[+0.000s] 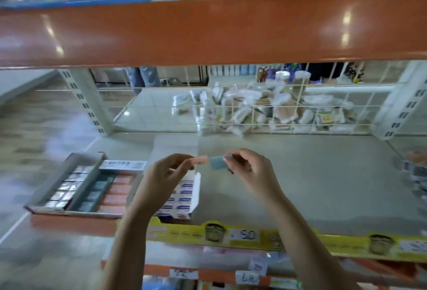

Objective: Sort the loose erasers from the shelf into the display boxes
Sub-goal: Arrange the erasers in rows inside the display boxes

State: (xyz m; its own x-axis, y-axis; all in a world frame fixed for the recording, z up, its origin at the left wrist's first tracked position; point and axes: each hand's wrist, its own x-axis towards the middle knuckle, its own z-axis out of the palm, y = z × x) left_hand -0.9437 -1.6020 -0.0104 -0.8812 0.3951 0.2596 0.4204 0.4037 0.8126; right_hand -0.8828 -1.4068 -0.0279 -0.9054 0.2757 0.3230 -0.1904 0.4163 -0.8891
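Head view: pink eraser [200, 159] pinched at the fingertips of the left hand [166, 172], blue eraser [218, 163] pinched by the right hand [250, 169], both raised clear of the shelf [300, 185], ends nearly touching, probably for comparison by colour. Open display box [76, 188] just left, with matching blue and pink rows; smaller open box [184, 199] under the left wrist.

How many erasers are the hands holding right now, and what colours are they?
Pink eraser: 1, pinched in the left hand
Blue eraser: 1, pinched in the right hand
Total: 2
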